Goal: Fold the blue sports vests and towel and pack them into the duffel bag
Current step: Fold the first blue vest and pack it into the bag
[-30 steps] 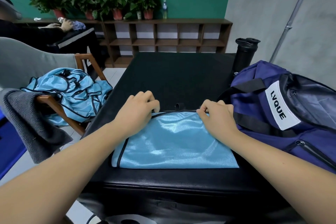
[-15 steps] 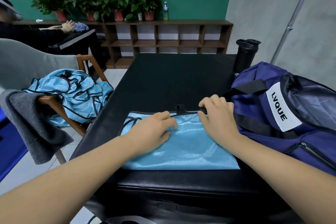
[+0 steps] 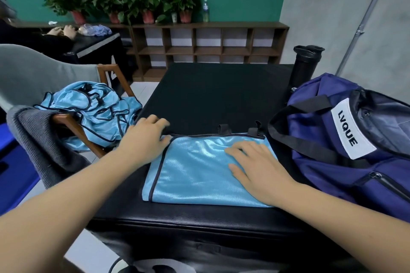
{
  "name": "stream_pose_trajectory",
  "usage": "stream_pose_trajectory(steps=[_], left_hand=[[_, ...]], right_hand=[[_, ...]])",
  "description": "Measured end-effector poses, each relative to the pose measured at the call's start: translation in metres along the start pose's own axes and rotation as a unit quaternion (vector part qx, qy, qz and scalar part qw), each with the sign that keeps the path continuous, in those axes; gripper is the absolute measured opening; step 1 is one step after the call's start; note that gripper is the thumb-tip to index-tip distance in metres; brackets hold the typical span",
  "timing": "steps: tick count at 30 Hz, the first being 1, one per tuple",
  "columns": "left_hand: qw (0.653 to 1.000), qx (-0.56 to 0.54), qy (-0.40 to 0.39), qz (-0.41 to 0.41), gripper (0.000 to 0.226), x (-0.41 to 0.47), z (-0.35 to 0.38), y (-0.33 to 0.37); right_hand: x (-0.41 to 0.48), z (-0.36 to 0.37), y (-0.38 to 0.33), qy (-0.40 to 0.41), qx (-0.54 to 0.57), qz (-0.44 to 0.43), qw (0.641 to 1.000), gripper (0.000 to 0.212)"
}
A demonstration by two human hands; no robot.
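The folded blue vest (image 3: 199,168) lies near me on the black table (image 3: 221,95). It is probably thin, slick and limp, so it is best scooped from under both sides. My right hand (image 3: 259,168) presses it flat, fingers straight. My left hand (image 3: 144,139), at its far-left corner, is too blurred to tell.

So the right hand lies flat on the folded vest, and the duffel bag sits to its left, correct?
Not quite. The head view shows the duffel bag to the right of the folded vest. The right hand does lie flat on it.
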State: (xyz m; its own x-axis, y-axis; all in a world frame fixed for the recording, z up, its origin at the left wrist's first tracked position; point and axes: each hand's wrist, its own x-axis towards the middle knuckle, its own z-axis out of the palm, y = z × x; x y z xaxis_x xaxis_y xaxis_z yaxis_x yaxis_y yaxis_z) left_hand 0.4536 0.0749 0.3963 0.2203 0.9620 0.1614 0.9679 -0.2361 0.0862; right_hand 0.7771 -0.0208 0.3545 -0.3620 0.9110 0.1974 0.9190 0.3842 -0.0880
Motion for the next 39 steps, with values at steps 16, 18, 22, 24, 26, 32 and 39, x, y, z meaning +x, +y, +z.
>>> stream_pose_trajectory(steps=[16,18,22,24,26,32,39], left_hand=[[0.932,-0.28,-0.164,-0.16,0.043,-0.056,-0.019,0.017],[0.922,-0.316,-0.156,-0.161,0.028,-0.055,-0.016,0.018],[0.89,-0.392,-0.146,-0.182,0.017,-0.053,-0.022,0.012],[0.888,-0.39,-0.134,-0.204,0.02,-0.05,-0.028,0.0],[0.885,-0.389,-0.129,-0.223,0.023,-0.047,-0.036,-0.012],[0.868,-0.441,-0.083,-0.215,0.027,-0.044,-0.059,-0.022],[0.872,-0.479,-0.074,-0.068,0.026,-0.054,-0.07,0.032]], right_hand=[[-0.002,-0.001,-0.001,-0.044,0.015,0.039,0.998,0.077],[-0.001,-0.002,-0.002,-0.044,0.023,0.038,0.998,0.078],[0.001,-0.006,-0.003,-0.029,0.042,0.024,0.998,0.078],[0.0,-0.004,-0.001,-0.017,0.046,0.01,0.999,0.073],[-0.002,-0.003,-0.001,-0.004,0.051,-0.004,0.999,0.069],[-0.012,-0.007,-0.003,-0.01,0.082,-0.01,0.996,0.067],[-0.015,-0.012,-0.003,-0.039,0.157,0.025,0.986,0.075]])
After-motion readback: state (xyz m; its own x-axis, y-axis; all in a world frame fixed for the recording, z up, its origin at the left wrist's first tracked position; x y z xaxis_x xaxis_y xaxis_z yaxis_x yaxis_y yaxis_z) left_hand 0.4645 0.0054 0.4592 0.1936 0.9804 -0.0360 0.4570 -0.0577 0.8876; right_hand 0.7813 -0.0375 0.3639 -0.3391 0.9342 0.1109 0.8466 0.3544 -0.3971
